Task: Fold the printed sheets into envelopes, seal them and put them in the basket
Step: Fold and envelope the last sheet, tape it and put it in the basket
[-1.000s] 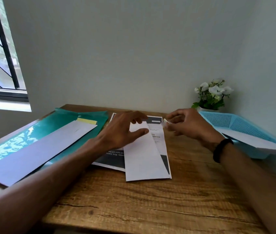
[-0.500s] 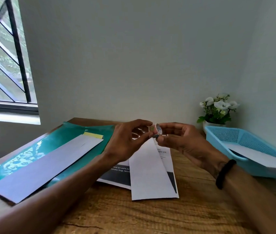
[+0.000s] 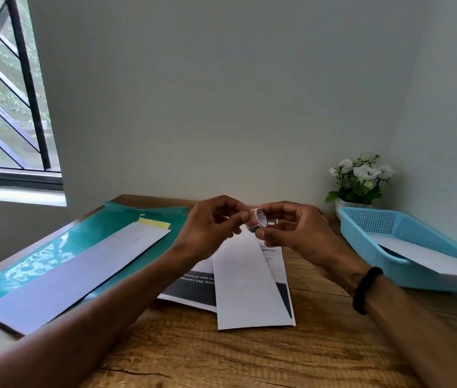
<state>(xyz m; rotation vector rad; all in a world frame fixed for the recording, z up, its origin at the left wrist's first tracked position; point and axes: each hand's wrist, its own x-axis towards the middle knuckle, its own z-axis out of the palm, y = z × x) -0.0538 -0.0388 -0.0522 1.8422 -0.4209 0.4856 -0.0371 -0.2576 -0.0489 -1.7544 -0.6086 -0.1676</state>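
A brown wooden table point(image 3: 249, 357) with a visible grain fills the foreground and meets a plain pale wall point(image 3: 221, 93). A glossy teal plastic folder point(image 3: 53, 253) lies flat on the table's left side. At the far right corner stands a small white pot of white flowers with green leaves point(image 3: 359, 177). On the left, a window with black metal bars point(image 3: 11, 88) shows greenery outside.

Folded sheet point(image 3: 245, 281) lies mid-table, folder point(image 3: 87, 242) left, basket point(image 3: 406, 242) right, apparently holding paper.
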